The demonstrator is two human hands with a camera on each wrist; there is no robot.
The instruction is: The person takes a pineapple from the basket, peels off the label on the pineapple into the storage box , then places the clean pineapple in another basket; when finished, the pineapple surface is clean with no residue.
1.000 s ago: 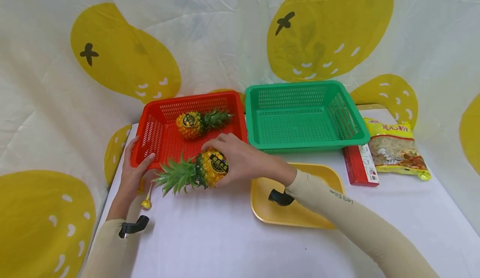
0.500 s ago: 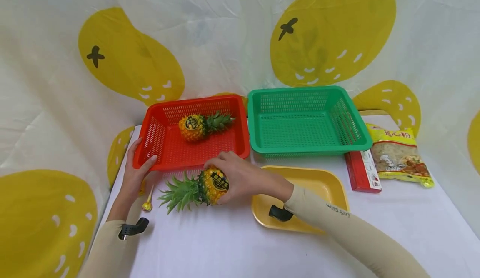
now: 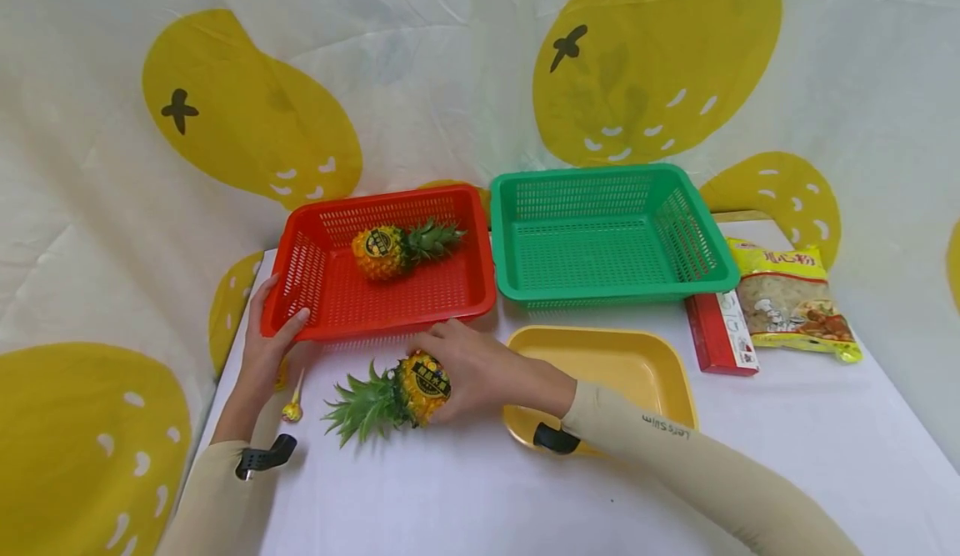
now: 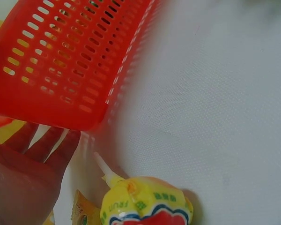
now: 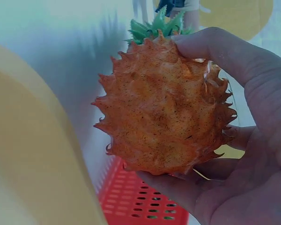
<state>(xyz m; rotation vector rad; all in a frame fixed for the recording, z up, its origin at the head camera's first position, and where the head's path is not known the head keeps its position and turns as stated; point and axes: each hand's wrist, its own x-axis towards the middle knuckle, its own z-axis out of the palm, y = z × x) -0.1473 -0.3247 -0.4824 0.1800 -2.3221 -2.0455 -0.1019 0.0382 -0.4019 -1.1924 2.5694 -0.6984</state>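
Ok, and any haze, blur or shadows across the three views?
Head view: fairly even light, soft shadow beside the left sleeve; left wrist view: faint shadow along the red basket, dark blurry patch at top right; right wrist view: bluish haze at upper left, yellow tray soft, held pineapple clearer.

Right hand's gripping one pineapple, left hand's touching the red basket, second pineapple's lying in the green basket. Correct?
One error: the second pineapple lies in the red basket, not the green one, as the head view shows. The rest stands: the right hand grips the other pineapple, and the left hand touches the red basket.
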